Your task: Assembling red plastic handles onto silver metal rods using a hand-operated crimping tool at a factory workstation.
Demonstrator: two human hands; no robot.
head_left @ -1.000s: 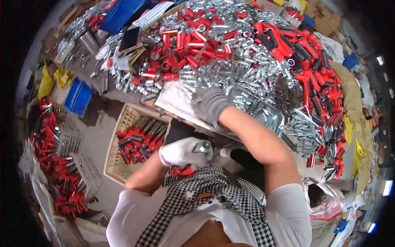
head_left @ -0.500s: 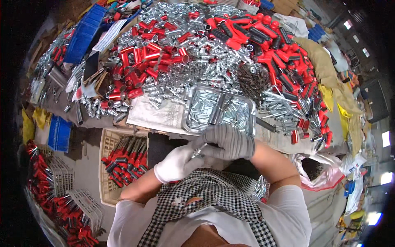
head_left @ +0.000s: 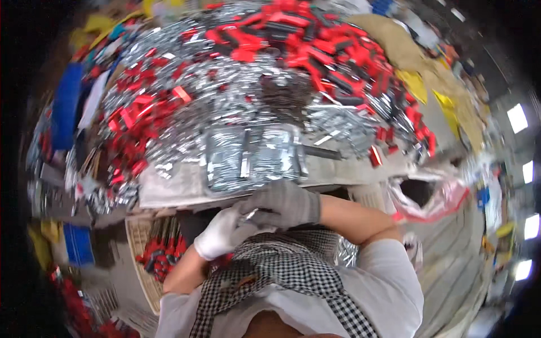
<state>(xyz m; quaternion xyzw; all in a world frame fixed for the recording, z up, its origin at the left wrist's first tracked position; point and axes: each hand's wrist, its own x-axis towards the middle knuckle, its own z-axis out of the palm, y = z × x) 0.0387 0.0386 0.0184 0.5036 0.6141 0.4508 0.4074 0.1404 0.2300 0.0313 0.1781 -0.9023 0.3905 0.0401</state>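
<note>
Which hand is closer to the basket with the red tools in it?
Left. The left hand in the white glove sits just right of the basket. The right hand in the grey glove is farther right, beyond the left hand.

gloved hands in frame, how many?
2. The left hand, in a white glove, and the right hand, in a grey glove, meet over a small metal part near the chest. No others visible.

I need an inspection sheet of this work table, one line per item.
Surface: table almost fully covered.
Job's things: small shiny metal piece between both hands; details blurred.
Clutter: heap of silver parts, red-handled tools, two flat metal trays, basket of red tools.
Hands: left hand in white glove, right hand in grey glove, close together.
Cables: nothing seen.
Surroundings: plastic bag, cardboard.
</note>
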